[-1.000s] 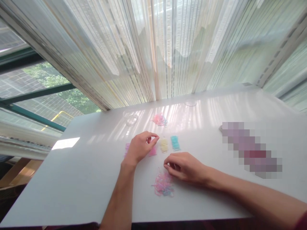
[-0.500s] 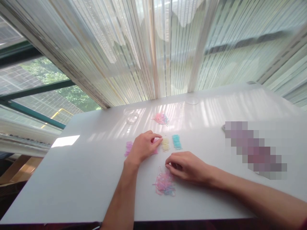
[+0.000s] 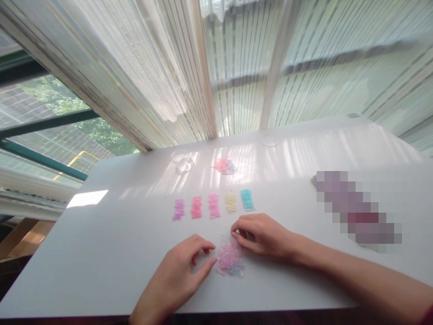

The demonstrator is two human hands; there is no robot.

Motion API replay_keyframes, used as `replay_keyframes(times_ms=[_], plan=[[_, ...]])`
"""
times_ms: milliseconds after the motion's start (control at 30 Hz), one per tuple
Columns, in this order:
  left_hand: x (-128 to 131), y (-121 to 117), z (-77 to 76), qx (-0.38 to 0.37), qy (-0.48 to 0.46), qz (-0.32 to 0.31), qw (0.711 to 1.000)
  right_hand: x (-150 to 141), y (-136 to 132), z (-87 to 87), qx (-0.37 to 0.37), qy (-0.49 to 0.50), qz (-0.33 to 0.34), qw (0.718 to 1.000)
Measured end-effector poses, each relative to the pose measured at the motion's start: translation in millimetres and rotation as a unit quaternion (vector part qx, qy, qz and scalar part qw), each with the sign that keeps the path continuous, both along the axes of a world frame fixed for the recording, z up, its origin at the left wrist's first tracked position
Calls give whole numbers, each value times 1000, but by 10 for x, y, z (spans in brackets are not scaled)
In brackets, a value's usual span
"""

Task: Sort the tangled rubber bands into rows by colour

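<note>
A mixed pile of small, thin elastic bands (image 3: 230, 262), mostly pink with some blue, lies on the white table. At its left edge is my left hand (image 3: 182, 268), thumb and forefinger apart with nothing between them. My right hand (image 3: 262, 237) rests at the pile's upper right, fingers curled and tips pressed together; what they hold, if anything, is too small to see. Beyond the hands runs a row of sorted bands: purple bands (image 3: 179, 210), coral-pink bands (image 3: 196, 207), pink bands (image 3: 214, 206), yellow bands (image 3: 230, 204) and turquoise bands (image 3: 247, 200).
Farther back sits another mixed heap of bands (image 3: 225, 166). A clear round container (image 3: 183, 165) stands left of it, and a clear disc-like piece (image 3: 270, 141) lies near the back edge. To the right is a blurred-out flat object (image 3: 355, 210). Sheer curtains (image 3: 243, 90) hang behind the table.
My left hand has moved from the yellow bands back toward me, to the near pile's left edge, uncovering the coral-pink and pink bands. My right hand has stayed put.
</note>
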State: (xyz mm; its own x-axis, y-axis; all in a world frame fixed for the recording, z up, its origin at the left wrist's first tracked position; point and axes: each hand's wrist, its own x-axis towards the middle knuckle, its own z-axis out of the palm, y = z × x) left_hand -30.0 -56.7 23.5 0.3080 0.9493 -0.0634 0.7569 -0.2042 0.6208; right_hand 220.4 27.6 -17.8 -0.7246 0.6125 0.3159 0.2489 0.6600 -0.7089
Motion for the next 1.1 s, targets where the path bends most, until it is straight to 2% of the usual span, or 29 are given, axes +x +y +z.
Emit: replay_keyframes(times_ms=[67,167,333,500,733,967,1100], plan=[[-6,-180,-86,8,-9,1,1000,0,1,-7,3,-4,0,1000],[19,-281,-180,53,6,24,998,-3,-1,3,9,-16,-1,1000],[83,-250,-247,114,15,23,993,-13,-8,31,10,-22,-8,1000],[0,-266,-265,125,5,29,992,-13,-3,5,12,-25,-6,1000],[-250,-281,-292,149,48,106,982,0,0,6,14,-15,1,1000],[-110,-259,-278,163,47,94,981,-9,1,12,14,-17,3,1000],[-160,-266,-324,158,52,100,981,-4,0,3,13,-17,2,1000]])
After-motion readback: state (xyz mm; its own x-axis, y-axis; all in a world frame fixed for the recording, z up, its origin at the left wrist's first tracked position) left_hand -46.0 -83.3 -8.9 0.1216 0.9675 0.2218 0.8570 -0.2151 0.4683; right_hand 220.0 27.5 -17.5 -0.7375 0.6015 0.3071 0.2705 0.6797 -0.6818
